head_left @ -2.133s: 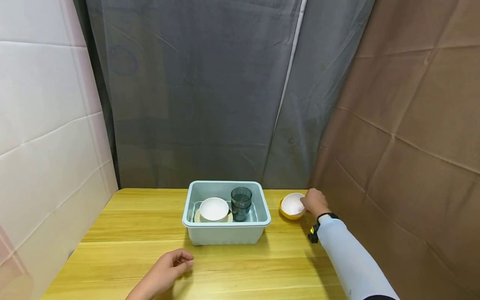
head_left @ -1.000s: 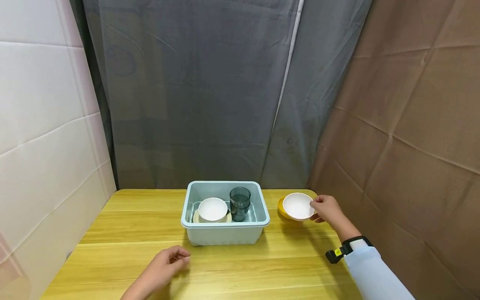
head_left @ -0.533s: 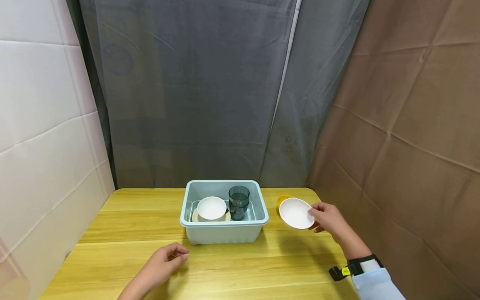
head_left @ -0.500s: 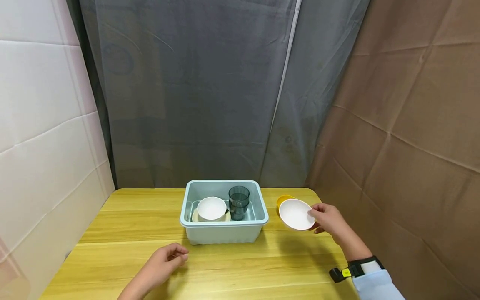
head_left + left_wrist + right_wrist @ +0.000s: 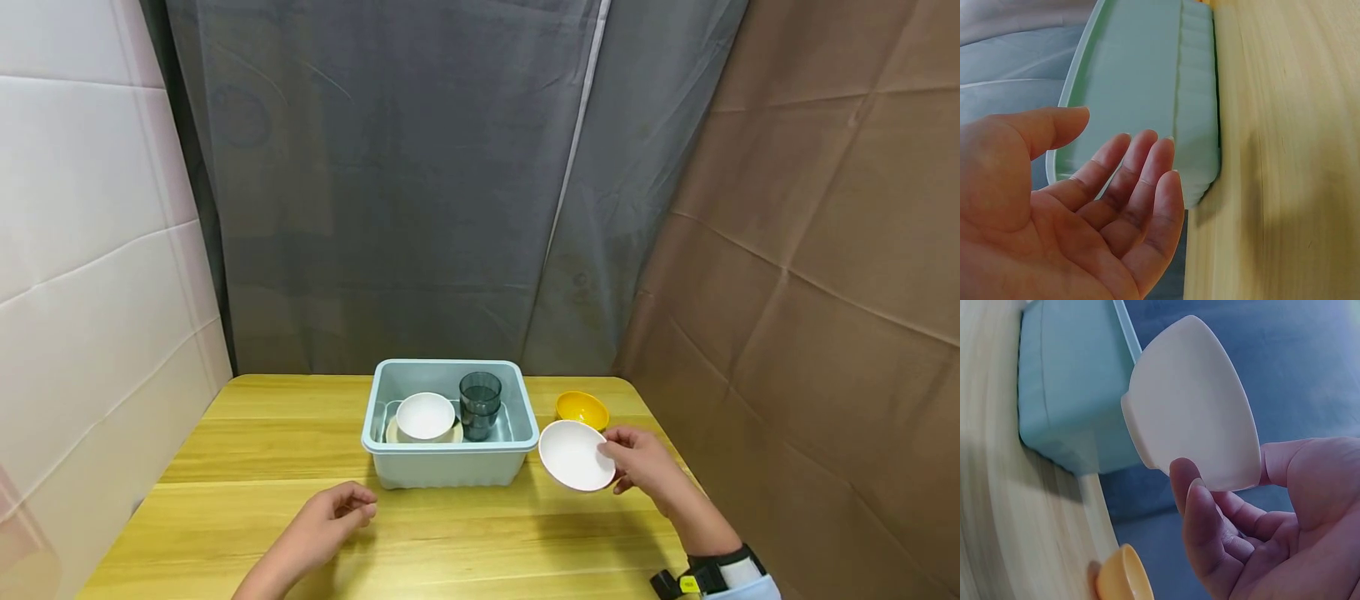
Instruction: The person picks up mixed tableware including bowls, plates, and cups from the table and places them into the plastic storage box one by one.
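My right hand (image 5: 647, 468) pinches a white bowl (image 5: 574, 456) by its right rim, thumb inside and fingers beneath. In the right wrist view the held bowl (image 5: 1191, 406) is clear of the table, close to the tub's corner. Behind it in the head view, a yellow bowl (image 5: 582, 407) stands on the table. My left hand (image 5: 324, 530) holds nothing; its fingers are loosely bent, near the front left of the pale blue tub (image 5: 450, 470). Inside the tub, another white bowl (image 5: 425, 416) sits on a cream-coloured dish (image 5: 393, 432), beside stacked dark clear cups (image 5: 480, 404).
The wooden table (image 5: 247, 467) carries the tub near its back edge. A grey curtain (image 5: 390, 208) hangs behind, with a white cloth (image 5: 97, 225) on the left and a brown cloth (image 5: 810, 275) on the right.
My right hand has lifted the white bowl out of the yellow bowl and brought it toward me and left, near the tub. The yellow bowl stayed behind. My left hand has barely moved.
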Demonstrator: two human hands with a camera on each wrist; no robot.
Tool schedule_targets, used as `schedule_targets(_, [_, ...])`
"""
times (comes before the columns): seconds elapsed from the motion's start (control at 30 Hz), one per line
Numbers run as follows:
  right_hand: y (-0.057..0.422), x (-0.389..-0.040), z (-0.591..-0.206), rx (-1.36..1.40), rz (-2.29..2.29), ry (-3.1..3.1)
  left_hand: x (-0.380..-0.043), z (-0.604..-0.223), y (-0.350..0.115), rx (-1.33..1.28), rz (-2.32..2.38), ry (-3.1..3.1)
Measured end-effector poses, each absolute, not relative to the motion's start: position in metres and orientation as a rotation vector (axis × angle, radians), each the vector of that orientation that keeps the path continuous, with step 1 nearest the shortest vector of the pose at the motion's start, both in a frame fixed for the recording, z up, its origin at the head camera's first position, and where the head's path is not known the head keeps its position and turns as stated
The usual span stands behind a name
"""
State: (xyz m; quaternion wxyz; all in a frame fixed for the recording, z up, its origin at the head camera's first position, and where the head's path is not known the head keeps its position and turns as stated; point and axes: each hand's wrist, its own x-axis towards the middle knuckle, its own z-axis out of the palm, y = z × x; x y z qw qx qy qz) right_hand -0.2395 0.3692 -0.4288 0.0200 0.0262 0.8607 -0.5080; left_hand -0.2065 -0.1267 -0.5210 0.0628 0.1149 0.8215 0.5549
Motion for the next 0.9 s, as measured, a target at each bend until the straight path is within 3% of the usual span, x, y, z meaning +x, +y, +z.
schedule_targets(0.9, [0.279,-0.230,-0.449,-0.215,-1.588,2.414,-0.211,-0.508,-0.107,0.536,1.675,2.490])
